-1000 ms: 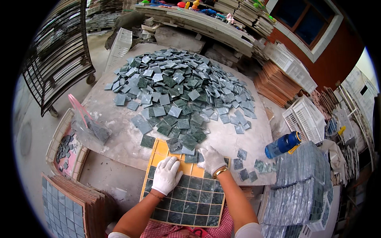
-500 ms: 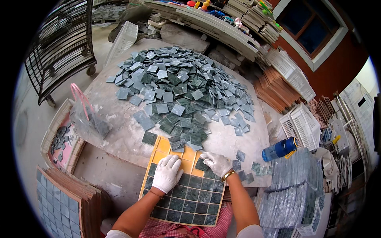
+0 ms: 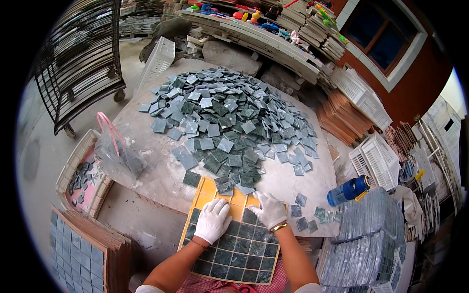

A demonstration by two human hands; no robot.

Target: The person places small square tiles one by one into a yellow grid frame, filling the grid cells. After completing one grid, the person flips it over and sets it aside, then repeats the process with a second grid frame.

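A yellow-orange tray [image 3: 206,188] with a raised grid rests over my lap, its nearer cells filled with dark green square tiles [image 3: 236,244]. My white-gloved left hand [image 3: 213,220] lies on it with fingers stretched across the boundary of filled and bare cells. At its right side, my white-gloved right hand [image 3: 268,210] has thumb and forefinger apart, just above a tile [image 3: 248,216] seated in the grid; nothing shows between them. Several loose tiles [image 3: 224,184] overlap the tray's far edge, spilling from a big heap of green-grey tiles [image 3: 220,105] on the worktable [image 3: 161,168].
A blue bottle [image 3: 348,190] lies at right by wrapped tile stacks [image 3: 366,234]. Stacked tile sheets [image 3: 78,249] and a shallow crate of tile pieces [image 3: 93,171] are at left, near a clear bag [image 3: 119,156]. A wheeled rack [image 3: 83,73] stands farther back.
My right hand has set the dark green tile down into the grid and loosened its fingers from it. My left hand stays on the tray. The whole view has shifted slightly.
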